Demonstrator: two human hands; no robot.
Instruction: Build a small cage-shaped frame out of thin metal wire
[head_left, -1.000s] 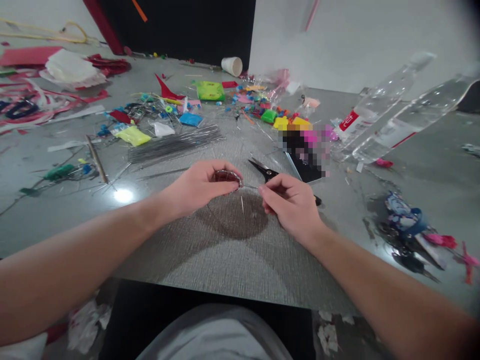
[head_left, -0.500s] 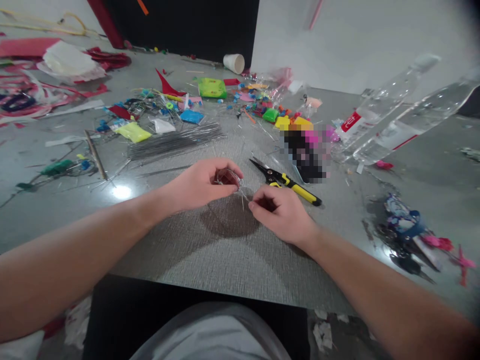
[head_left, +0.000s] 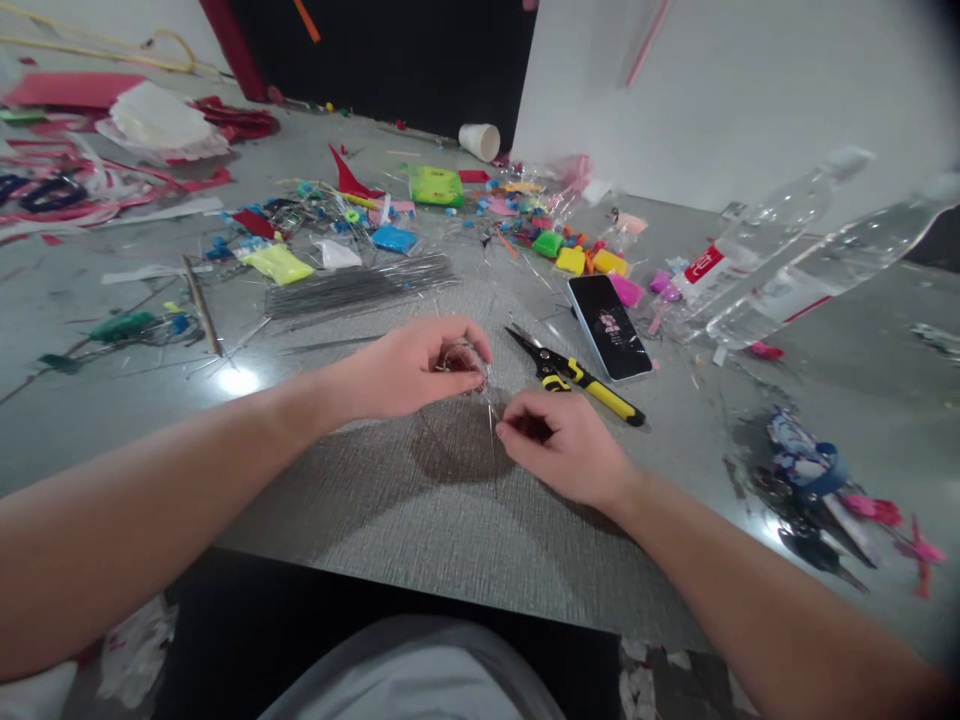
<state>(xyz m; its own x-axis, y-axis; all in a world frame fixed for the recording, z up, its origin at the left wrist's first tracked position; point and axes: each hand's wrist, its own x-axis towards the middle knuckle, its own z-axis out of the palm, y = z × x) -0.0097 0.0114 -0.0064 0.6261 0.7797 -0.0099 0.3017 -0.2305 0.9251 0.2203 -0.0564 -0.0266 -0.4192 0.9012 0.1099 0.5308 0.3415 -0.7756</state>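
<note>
— Pinching what?
— Left hand (head_left: 409, 368) grips a wire loop (head_left: 459, 362) over the table (head_left: 450, 500); right hand (head_left: 566, 452) pinches its wire end.
— Nearby?
— Cutters (head_left: 577, 374), phone (head_left: 608, 326) just beyond; wires (head_left: 360, 285) behind.

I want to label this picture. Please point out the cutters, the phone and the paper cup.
cutters (head_left: 592, 388), head view, on the yellow handle.
phone (head_left: 609, 325), head view, middle of the dark screen.
paper cup (head_left: 480, 142), head view, on its white side.

Two bottles (head_left: 780, 270), one phone (head_left: 609, 326), one cup (head_left: 481, 141), one cutter (head_left: 577, 375).
</note>
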